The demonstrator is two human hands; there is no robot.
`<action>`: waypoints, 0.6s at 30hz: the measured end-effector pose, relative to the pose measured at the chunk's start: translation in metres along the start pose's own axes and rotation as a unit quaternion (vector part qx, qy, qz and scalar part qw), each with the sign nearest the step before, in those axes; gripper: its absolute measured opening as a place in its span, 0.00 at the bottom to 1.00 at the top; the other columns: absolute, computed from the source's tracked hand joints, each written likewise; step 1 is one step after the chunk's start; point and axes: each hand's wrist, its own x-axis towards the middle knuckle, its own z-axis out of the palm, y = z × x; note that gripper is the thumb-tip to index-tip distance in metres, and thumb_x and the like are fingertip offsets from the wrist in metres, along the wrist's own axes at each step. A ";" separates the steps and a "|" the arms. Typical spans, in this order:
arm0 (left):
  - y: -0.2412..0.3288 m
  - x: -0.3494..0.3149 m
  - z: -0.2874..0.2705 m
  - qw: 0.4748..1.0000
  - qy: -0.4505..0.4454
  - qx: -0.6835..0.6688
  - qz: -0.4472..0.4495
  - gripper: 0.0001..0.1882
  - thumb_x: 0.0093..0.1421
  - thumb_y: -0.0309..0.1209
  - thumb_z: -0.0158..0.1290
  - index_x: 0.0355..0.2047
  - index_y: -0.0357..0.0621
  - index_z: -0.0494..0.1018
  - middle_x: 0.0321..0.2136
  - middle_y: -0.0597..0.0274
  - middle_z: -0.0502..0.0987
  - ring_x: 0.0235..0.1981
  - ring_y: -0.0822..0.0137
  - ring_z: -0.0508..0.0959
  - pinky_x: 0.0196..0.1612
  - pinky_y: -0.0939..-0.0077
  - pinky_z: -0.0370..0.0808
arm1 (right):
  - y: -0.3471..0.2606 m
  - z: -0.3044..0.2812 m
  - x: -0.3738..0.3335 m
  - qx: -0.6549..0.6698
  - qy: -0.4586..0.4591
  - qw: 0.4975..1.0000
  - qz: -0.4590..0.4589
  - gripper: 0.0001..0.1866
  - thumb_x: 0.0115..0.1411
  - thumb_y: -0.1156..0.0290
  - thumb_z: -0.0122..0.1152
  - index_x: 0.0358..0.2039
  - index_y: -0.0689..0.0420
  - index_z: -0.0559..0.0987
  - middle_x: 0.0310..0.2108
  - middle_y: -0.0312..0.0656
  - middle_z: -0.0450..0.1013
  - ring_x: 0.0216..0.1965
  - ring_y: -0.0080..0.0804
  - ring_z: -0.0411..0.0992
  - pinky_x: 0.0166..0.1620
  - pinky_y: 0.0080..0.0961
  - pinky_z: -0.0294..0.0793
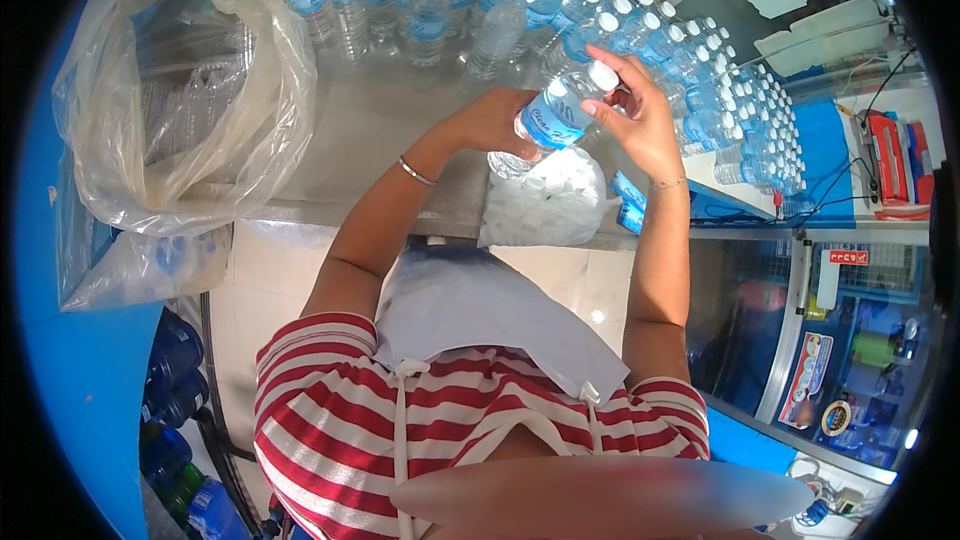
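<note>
A clear plastic water bottle [556, 116] with a blue label and a white cap is held tilted above the metal table, its cap end up and to the right. My left hand [492, 122] is closed around its lower part, with some fingers hidden behind it. At the neck and cap, my right hand [645, 120] curls its thumb and fingers around the top. Just below the bottle, a plastic bag of white caps [550, 205] rests at the table's near edge. Blue labels [629, 202] lie beside that bag, near my right wrist.
Rows of capped water bottles [428, 20] line the far side and continue rightward. A large clear plastic bag [285, 70] of empty bottles stands open at the left of the metal table [375, 100]. Glass-doored cabinets [850, 340] are at the right; large blue bottles [178, 395] stand lower left.
</note>
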 end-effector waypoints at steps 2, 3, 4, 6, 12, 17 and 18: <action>-0.002 -0.001 0.000 1.000 0.003 -0.001 -0.001 0.35 0.35 0.37 0.68 0.47 0.38 0.74 0.39 0.55 0.81 0.40 0.65 0.79 0.48 0.71 0.72 | 0.002 -0.001 -0.002 0.036 -0.021 0.999 0.004 0.33 0.50 0.84 0.66 0.58 0.51 0.73 0.34 0.31 0.61 0.32 0.21 0.59 0.40 0.16 0.67; -0.002 -0.002 0.001 1.000 0.002 -0.004 -0.002 0.35 0.35 0.37 0.68 0.47 0.38 0.74 0.39 0.55 0.81 0.40 0.66 0.79 0.48 0.71 0.72 | 0.003 -0.002 -0.003 0.056 -0.028 0.998 0.002 0.33 0.50 0.85 0.64 0.58 0.51 0.73 0.35 0.31 0.61 0.34 0.21 0.59 0.41 0.15 0.67; -0.003 -0.002 0.001 1.000 0.001 -0.008 -0.006 0.35 0.35 0.37 0.68 0.47 0.38 0.74 0.39 0.55 0.81 0.40 0.66 0.79 0.48 0.71 0.72 | 0.004 -0.003 -0.004 0.077 -0.034 0.996 0.000 0.34 0.50 0.87 0.63 0.59 0.52 0.73 0.36 0.31 0.60 0.35 0.22 0.59 0.42 0.15 0.67; -0.004 -0.003 0.002 1.000 0.012 -0.009 0.003 0.36 0.35 0.39 0.68 0.46 0.38 0.74 0.39 0.55 0.81 0.40 0.65 0.79 0.48 0.71 0.72 | 0.005 -0.004 -0.006 0.095 -0.041 0.995 0.004 0.34 0.51 0.90 0.59 0.59 0.53 0.72 0.37 0.32 0.60 0.36 0.22 0.58 0.44 0.14 0.65; -0.005 -0.003 0.003 0.999 0.035 0.021 0.018 0.34 0.33 0.37 0.68 0.44 0.39 0.76 0.37 0.52 0.82 0.39 0.58 0.82 0.47 0.70 0.74 | 0.008 -0.004 -0.008 0.100 -0.046 0.994 0.012 0.36 0.51 0.95 0.53 0.60 0.54 0.71 0.38 0.32 0.60 0.37 0.22 0.58 0.45 0.13 0.64; -0.006 -0.005 0.002 0.999 0.027 0.019 0.024 0.36 0.35 0.43 0.66 0.45 0.38 0.74 0.37 0.53 0.81 0.38 0.62 0.80 0.45 0.70 0.73 | 0.009 -0.004 -0.007 0.101 -0.049 0.994 0.014 0.35 0.51 0.94 0.53 0.60 0.53 0.71 0.38 0.32 0.60 0.38 0.21 0.59 0.45 0.13 0.65; -0.006 -0.005 0.002 0.999 0.027 0.019 0.024 0.35 0.35 0.43 0.66 0.45 0.38 0.74 0.37 0.54 0.81 0.38 0.62 0.80 0.45 0.70 0.73 | 0.008 -0.004 -0.006 0.100 -0.045 0.994 0.011 0.34 0.52 0.92 0.55 0.60 0.53 0.71 0.38 0.32 0.60 0.38 0.21 0.59 0.44 0.13 0.66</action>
